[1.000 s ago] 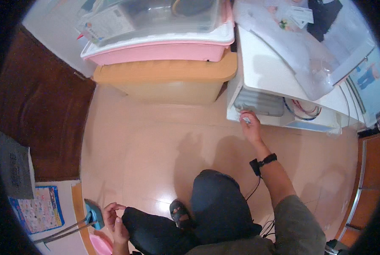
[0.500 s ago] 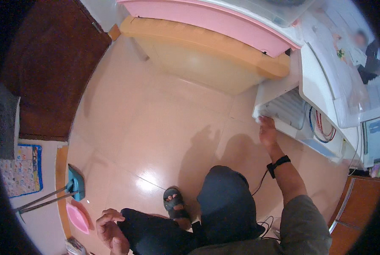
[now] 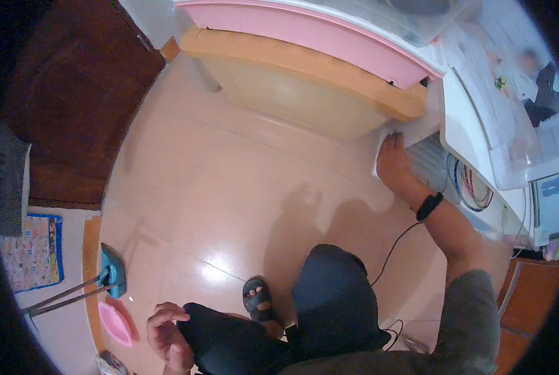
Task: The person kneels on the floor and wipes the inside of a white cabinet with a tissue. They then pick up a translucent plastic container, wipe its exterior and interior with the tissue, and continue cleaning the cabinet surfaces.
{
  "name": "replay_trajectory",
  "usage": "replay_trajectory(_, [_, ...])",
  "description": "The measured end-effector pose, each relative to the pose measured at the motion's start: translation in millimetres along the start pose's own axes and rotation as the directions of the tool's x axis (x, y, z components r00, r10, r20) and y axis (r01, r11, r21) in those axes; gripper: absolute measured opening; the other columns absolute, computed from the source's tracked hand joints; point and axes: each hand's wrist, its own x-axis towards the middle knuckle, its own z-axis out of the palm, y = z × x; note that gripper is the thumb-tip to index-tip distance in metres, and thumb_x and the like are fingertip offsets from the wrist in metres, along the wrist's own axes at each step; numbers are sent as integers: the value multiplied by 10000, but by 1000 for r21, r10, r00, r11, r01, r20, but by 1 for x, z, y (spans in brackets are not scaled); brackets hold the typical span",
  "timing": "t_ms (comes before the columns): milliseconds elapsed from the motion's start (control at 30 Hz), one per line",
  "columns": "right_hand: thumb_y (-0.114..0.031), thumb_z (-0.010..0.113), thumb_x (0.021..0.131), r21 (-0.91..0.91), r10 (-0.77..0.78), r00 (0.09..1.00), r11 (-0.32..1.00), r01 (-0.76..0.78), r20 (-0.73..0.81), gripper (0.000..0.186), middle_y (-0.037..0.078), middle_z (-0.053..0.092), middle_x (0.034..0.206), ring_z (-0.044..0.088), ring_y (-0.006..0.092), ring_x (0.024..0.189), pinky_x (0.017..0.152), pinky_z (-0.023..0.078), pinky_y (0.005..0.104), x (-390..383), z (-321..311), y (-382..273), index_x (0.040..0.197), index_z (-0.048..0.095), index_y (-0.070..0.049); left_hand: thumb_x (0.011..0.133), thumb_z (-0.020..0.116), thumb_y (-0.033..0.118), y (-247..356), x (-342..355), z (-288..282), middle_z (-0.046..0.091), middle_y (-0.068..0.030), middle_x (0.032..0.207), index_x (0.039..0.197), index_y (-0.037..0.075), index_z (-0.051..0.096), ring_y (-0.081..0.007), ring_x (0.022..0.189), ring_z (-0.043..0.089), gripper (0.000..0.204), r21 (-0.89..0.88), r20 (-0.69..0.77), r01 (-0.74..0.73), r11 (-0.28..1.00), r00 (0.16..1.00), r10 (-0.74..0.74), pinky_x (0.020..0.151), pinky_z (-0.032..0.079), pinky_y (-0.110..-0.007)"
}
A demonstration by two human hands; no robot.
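My right hand (image 3: 393,156) reaches to the left end of a white shelf unit (image 3: 465,112), fingers stretched upward against its inner side panel, palm side hidden. Inside the opening, beside the hand, are a grey ridged plastic item (image 3: 427,164) and coiled red and blue loops (image 3: 470,181). My left hand (image 3: 170,337) is by my left knee, fingers loosely bent and apart, holding nothing that I can see. A black strap with a cable (image 3: 429,206) is on my right wrist.
An orange-lidded container (image 3: 298,94) stands ahead under a pink tub (image 3: 310,31). Papers and plastic (image 3: 510,156) lie on the shelf unit. A brown door panel (image 3: 79,112), teal dustpan (image 3: 112,281) and pink basin (image 3: 115,325) are at left. Wooden panels (image 3: 520,300) are at right.
The view has swung, then steadied. My right hand has moved up and further into the shelf opening, its fingers now more stretched. My left hand stays by my knee.
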Motion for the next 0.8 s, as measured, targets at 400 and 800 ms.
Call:
replay_trajectory(400, [-63,616,829,980,120,993,201,-8,-16,216,125,718,999,679,332,956,840,558,409,-66,104,-126,1017,718,-98,896,646,389,3,-1,-5,677,-150,948,1160,-6,570,-257,963,577,481,-115,39,7,993,999,-3,887,440,-404])
replay_trajectory(800, [-173,581,886,-182,52,579,-923,338,814,258,126,688,1005,653,287,885,699,529,362,-198,256,-76,1113,658,-75,889,659,217,0,3,-11,672,-142,1038,1227,-9,574,-238,1033,570,416,-158,153,65,985,987,-41,948,429,-378])
